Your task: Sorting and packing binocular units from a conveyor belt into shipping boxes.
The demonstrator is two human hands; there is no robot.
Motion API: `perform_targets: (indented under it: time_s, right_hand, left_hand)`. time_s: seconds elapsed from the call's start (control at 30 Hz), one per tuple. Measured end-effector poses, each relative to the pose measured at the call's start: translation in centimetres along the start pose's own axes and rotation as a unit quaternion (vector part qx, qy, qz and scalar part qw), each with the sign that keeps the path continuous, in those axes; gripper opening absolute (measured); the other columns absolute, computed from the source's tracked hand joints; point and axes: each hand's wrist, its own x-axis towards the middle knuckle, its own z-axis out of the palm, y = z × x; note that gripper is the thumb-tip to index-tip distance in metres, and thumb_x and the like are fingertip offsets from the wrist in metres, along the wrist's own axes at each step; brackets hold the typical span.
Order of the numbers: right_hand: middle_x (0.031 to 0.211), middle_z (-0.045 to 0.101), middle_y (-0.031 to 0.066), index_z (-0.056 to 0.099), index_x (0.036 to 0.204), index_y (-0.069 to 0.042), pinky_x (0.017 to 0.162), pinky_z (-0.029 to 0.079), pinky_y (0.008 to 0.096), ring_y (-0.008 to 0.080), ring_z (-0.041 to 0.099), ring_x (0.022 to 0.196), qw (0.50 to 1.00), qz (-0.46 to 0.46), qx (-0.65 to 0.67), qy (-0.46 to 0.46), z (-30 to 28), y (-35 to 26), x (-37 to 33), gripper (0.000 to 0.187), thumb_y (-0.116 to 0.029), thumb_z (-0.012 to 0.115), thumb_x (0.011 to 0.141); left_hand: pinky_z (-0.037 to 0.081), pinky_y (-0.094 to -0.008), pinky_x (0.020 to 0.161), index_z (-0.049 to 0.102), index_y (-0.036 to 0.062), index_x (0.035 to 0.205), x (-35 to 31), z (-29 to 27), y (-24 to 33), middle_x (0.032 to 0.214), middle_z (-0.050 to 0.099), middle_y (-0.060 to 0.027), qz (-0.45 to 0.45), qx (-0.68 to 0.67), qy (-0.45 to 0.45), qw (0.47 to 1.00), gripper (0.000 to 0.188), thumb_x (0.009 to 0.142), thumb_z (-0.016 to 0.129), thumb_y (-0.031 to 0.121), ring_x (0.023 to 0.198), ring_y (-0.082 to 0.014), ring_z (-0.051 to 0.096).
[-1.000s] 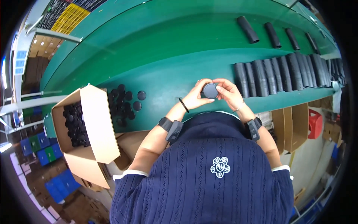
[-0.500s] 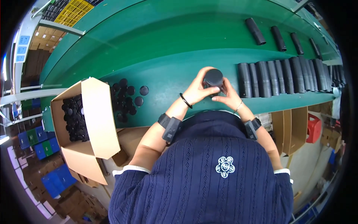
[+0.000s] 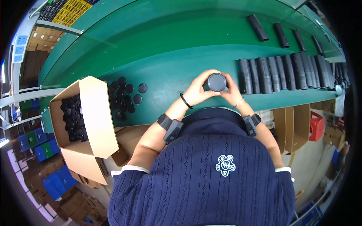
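Observation:
Over the green table, both my hands hold a black cylinder, probably one of the ribbed tubes, whose round capped end faces up. My left hand curls round its left side, with the thumb across the near edge. On the other side, the fingers of my right hand wrap it, and the two thumbs nearly meet. The cylinder's lower part is hidden beneath its end. Loose black round caps lie on the table left of my hands. A row of black ribbed tubes stands close to my right hand.
At the left, an open cardboard box holds many black caps. Several black tubes lie spaced out on the green conveyor belt beyond the table. Below the right edge are cardboard boxes and a red stool.
The cylinder's end has tilted to face me more squarely and sits slightly lower in view. Both my hands remain round it, the thumbs closer together at its near edge.

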Motion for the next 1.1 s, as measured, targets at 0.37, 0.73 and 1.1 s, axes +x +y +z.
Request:
perform_targets:
  time_s: [0.37, 0.73, 1.1]
  right_hand:
    - [0.132, 0.042, 0.0136, 0.029, 0.138, -0.005, 0.110, 0.024, 0.0362, 0.0244, 0.034, 0.130, 0.982, -0.031, 0.179, -0.045, 0.5, -2.3, 0.8, 0.078, -0.006, 0.068, 0.071]
    - [0.127, 0.048, 0.0126, 0.044, 0.132, -0.007, 0.094, 0.044, 0.0332, 0.0252, 0.050, 0.116, 0.982, -0.139, -0.129, -0.007, 2.4, -4.0, 1.2, 0.073, -0.016, 0.077, 0.068]
    - [0.122, 0.052, 0.0136, 0.046, 0.128, -0.005, 0.095, 0.043, 0.0346, 0.0274, 0.052, 0.114, 0.986, -0.123, -0.113, -0.010, 2.3, -4.4, 2.6, 0.069, -0.010, 0.075, 0.065]
  left_hand:
    - [0.045, -0.0341, 0.092, 0.050, 0.0044, 0.119, -0.3, -1.2, -1.9, 0.114, 0.057, -0.0115, -0.007, 0.138, 0.095, 0.986, 0.065, 0.061, 0.079, 0.011, 0.107, -0.0232, 0.056]
    - [0.047, -0.0350, 0.093, 0.046, 0.0042, 0.125, -2.0, -1.9, -3.5, 0.119, 0.055, -0.0126, -0.008, 0.227, 0.089, 0.970, 0.069, 0.064, 0.078, 0.010, 0.111, -0.0238, 0.055]
    - [0.047, -0.0363, 0.089, 0.046, 0.0022, 0.121, -1.3, -1.7, -4.0, 0.114, 0.055, -0.0178, 0.023, 0.189, 0.147, 0.971, 0.068, 0.064, 0.079, 0.018, 0.106, -0.0329, 0.056]
